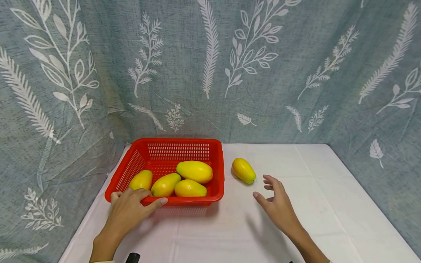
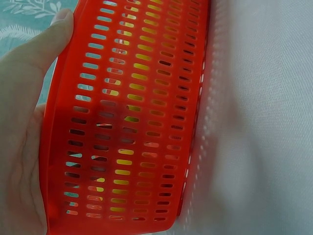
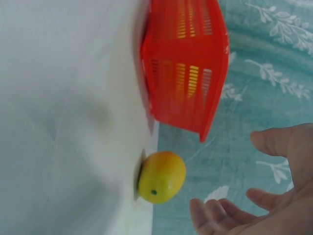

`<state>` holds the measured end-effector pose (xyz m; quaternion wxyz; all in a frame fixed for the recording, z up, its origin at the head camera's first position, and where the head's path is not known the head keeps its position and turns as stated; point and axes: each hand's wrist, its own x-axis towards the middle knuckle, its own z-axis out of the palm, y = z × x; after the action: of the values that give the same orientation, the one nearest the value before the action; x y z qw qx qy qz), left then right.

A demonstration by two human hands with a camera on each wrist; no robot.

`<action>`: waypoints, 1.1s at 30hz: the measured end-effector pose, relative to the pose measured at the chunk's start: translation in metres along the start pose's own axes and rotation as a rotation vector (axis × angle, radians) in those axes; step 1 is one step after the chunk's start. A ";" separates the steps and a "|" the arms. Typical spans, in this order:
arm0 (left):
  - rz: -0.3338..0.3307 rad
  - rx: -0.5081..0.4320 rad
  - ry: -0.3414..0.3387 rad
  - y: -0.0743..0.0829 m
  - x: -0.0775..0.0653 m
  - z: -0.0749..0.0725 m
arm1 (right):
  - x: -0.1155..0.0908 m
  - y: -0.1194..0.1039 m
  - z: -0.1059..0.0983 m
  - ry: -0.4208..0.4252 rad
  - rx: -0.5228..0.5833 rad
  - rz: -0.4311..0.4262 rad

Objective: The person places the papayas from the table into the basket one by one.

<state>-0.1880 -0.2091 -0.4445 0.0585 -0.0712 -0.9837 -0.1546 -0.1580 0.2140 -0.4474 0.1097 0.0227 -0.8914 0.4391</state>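
Note:
My left hand (image 1: 131, 210) grips the front rim of a red plastic basket (image 1: 217, 175) near its left corner. Its thumb lies along the rim, and the fingers reach over the edge beside a yellow papaya (image 1: 142, 179). Inside the basket lie several such fruits, among them a large papaya (image 1: 194, 171) at the right. One more papaya (image 1: 244, 170), yellow with a greenish end, lies on the table right of the basket. Just right of and above it hovers my right hand (image 1: 279, 206), thumb and fingers spread apart and holding nothing.
A white cloth (image 1: 204, 237) covers the table under the basket. Blue-green curtains (image 1: 184, 73) with white leaf prints stand along the back and both sides. Near the left forearm a small black object (image 1: 133, 258) shows at the bottom edge.

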 end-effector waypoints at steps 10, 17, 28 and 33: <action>-0.006 0.000 0.015 0.000 -0.002 -0.001 | 0.028 0.008 0.002 -0.045 -0.017 0.103; 0.005 0.008 0.033 0.000 -0.001 -0.001 | 0.047 0.019 0.010 -0.085 -0.007 0.163; 0.004 0.005 0.030 0.000 -0.003 -0.002 | 0.081 0.026 0.030 -0.135 -0.033 0.185; 0.002 0.003 0.027 0.001 -0.002 -0.002 | 0.092 0.030 0.038 -0.136 -0.036 0.197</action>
<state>-0.1854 -0.2090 -0.4427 0.0722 -0.0699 -0.9829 -0.1543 -0.2584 0.2077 -0.4737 0.0057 -0.0372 -0.9026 0.4289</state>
